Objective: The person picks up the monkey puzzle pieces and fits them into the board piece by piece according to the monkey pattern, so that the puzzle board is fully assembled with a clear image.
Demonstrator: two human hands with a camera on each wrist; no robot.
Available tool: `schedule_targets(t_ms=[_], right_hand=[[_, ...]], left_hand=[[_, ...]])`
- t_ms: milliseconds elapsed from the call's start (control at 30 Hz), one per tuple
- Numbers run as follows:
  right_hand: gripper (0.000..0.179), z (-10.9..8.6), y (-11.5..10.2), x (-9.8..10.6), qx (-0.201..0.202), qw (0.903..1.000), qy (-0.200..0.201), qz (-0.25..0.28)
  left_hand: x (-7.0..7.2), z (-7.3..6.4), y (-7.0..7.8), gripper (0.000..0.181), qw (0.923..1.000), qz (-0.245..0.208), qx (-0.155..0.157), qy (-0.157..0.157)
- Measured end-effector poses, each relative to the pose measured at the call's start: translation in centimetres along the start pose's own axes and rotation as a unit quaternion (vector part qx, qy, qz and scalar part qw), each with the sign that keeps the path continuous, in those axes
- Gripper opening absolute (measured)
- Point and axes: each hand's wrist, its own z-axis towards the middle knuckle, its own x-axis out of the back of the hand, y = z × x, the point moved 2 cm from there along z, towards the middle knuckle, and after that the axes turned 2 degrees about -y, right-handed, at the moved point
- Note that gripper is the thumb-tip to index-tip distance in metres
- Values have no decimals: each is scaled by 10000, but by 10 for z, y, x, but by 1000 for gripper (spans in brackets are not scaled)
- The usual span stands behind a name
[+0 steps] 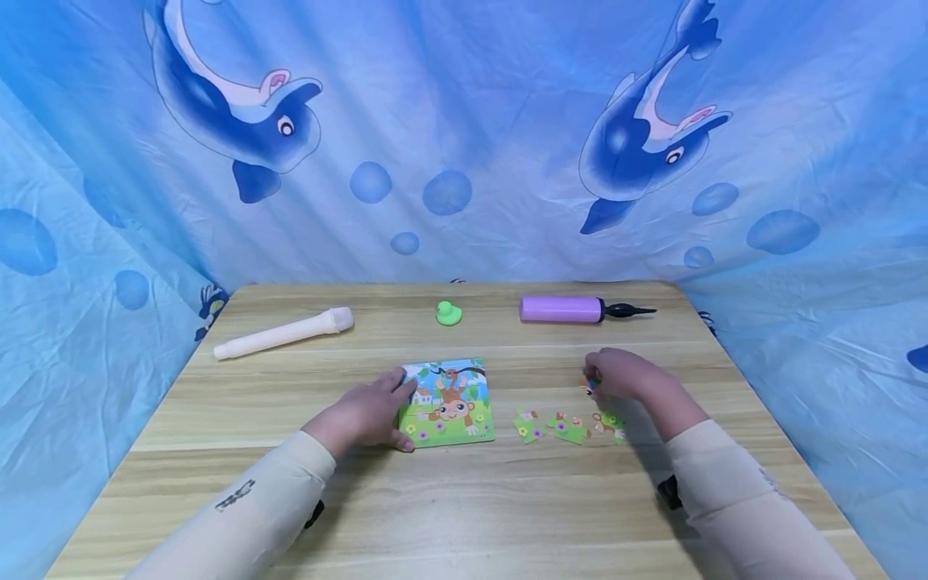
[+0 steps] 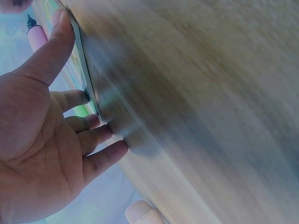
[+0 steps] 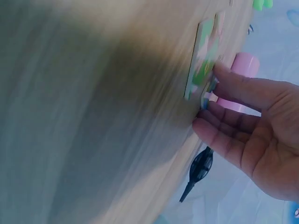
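A puzzle board with a cartoon monkey, flowers and a house lies at the middle of the table. My left hand rests along its left edge. In the left wrist view the thumb lies on the board's rim while the other fingers reach loosely to its side. Over on the right, my right hand pinches a small puzzle piece between thumb and fingers, close to the tabletop; the fingers hide part of it. Loose green pieces lie nearby: one at left, one in the middle, one at right.
Along the back of the wooden table are a white toy microphone, a green rubber duck and a purple hand pump with a black nozzle. A blue dolphin-print curtain hangs behind and at both sides.
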Motion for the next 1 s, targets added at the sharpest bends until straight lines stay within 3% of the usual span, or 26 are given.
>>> schedule_targets(t_ms=[467,633,767,1000], right_hand=[[22,22,-47,0,405,9992,-21,3],[22,29,-60,-1,711,9970,21,300],[16,34,-71,2,1052,9907,81,862],[15,42,-105,12,1820,9701,5,1607]], left_hand=[[0,-3,0,106,10000,-42,-31,50],[0,-1,1,106,10000,-16,-25,43],[0,1,0,106,10000,-27,-3,37],[-1,1,-1,106,10000,32,19,27]])
